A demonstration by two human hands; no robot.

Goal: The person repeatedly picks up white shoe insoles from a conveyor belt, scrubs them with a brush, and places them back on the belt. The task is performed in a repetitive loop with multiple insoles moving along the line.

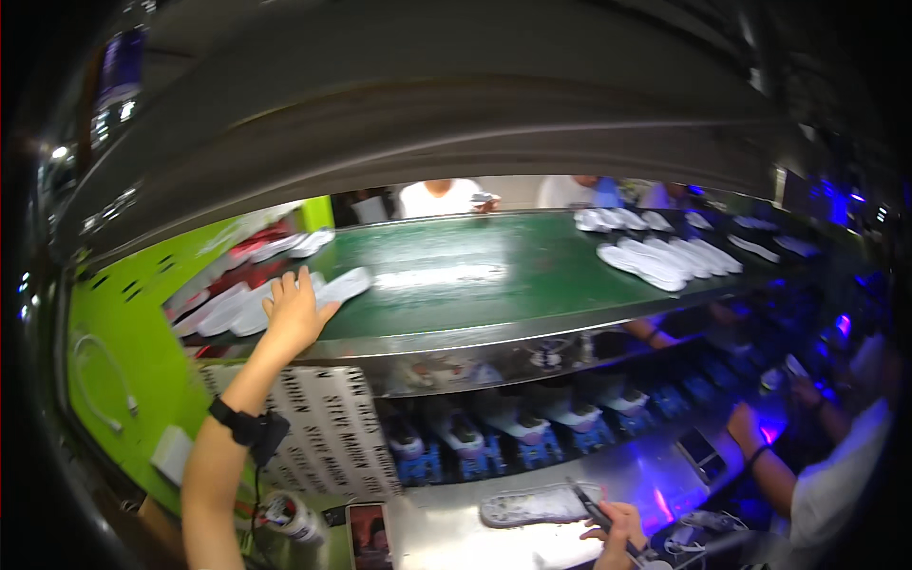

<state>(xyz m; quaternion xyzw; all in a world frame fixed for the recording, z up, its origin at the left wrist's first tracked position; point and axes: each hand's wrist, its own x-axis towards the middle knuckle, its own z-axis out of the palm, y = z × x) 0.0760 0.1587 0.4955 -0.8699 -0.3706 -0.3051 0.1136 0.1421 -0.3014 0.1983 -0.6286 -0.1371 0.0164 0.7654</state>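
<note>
The white soles [348, 285] look matt, the green belt [532, 275] glossy.

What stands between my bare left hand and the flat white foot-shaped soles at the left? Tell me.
Nothing visible does. The bare left hand is spread over the flat white foot-shaped soles, with no object seen in between; whether it touches them, this view cannot settle.

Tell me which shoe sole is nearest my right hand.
The grey-rimmed shoe sole on the metal worktop, crossed in view by the dark pen-like tool in your right hand; the white soles lie on the raised level above.
</note>
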